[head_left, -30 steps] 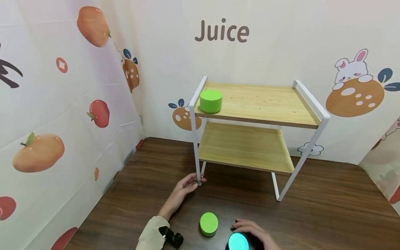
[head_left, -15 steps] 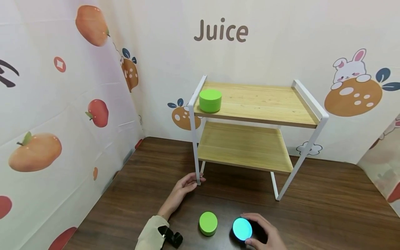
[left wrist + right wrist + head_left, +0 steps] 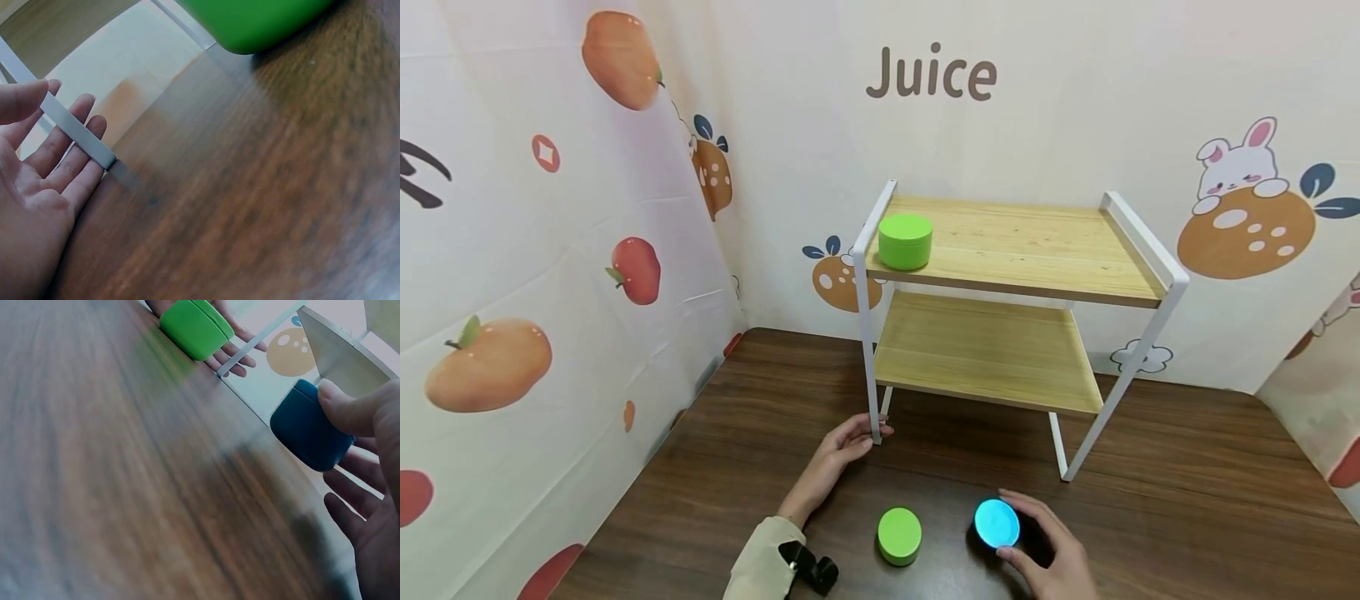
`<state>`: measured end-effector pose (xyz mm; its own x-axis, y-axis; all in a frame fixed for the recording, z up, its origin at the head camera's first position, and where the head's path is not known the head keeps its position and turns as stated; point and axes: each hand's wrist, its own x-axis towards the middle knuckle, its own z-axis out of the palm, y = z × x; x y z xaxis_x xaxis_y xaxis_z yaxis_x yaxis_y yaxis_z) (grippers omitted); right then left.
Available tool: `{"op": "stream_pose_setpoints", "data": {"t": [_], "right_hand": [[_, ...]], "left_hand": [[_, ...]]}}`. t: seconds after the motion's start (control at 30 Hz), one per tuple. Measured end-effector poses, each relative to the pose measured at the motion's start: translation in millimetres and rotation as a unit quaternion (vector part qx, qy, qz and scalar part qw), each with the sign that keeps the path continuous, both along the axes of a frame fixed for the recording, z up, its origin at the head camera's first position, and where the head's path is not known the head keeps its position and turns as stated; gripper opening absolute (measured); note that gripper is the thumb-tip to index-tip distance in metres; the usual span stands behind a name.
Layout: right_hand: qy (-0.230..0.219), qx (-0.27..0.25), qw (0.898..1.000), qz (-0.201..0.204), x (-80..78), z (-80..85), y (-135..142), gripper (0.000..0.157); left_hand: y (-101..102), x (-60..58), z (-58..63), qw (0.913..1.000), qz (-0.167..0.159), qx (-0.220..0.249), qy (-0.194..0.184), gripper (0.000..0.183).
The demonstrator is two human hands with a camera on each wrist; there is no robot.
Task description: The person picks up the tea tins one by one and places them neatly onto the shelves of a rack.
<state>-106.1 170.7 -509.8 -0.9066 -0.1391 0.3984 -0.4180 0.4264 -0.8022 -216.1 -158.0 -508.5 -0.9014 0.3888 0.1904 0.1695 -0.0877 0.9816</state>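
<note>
My left hand (image 3: 835, 456) is low at the front left leg (image 3: 870, 367) of a two-tier shelf. In the left wrist view the thumb (image 3: 22, 102) lies on the near side of that leg, with the fingers behind it. A round blue lidded container (image 3: 997, 524) is pinched between the thumb and fingers of my right hand (image 3: 1051, 546); in the right wrist view the blue container (image 3: 309, 428) looks raised and slightly tilted. Between the hands, a round green container (image 3: 899, 536) stands on the table. Another green container (image 3: 906, 242) sits at the left end of the top shelf.
The shelf has a pale wooden top board (image 3: 1015, 246) and a lower board (image 3: 985, 350) in a white metal frame. It stands on a dark wooden table (image 3: 1187, 483). Printed cloth (image 3: 805, 100) hangs behind and on the left.
My right hand has closed round the blue container and brought it forward and slightly right, toward the shelf. The left hand stays at the shelf leg.
</note>
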Motion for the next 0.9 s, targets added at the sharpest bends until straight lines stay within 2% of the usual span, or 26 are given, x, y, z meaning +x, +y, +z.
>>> {"op": "stream_pose_setpoints", "data": {"t": [0.2,0.37,0.53,0.7,0.9], "right_hand": [[0.014,-0.073,0.997,0.017,-4.0,-1.7,1.9,0.055],[0.006,-0.072,0.997,-0.007,-5.1,-1.7,1.5,0.055],[-0.042,-0.073,0.996,-0.035,-5.4,1.0,0.3,0.054],[-0.076,-0.072,0.993,-0.044,-4.8,1.6,-0.9,0.053],[-0.072,-0.074,0.994,-0.045,-3.9,-0.8,-1.1,0.053]], "left_hand": [[-0.7,-0.6,-1.1,1.0000,-0.002,-0.007,0.005,0.040],[-1.2,-0.7,0.3,1.0000,0.001,-0.009,-0.001,0.040],[-0.7,-0.4,3.4,1.0000,-0.001,-0.003,-0.004,0.039],[-0.1,0.2,3.9,1.0000,-0.003,0.002,-0.005,0.039],[1.0,0.7,2.6,1.0000,-0.004,0.002,-0.002,0.039]]}}
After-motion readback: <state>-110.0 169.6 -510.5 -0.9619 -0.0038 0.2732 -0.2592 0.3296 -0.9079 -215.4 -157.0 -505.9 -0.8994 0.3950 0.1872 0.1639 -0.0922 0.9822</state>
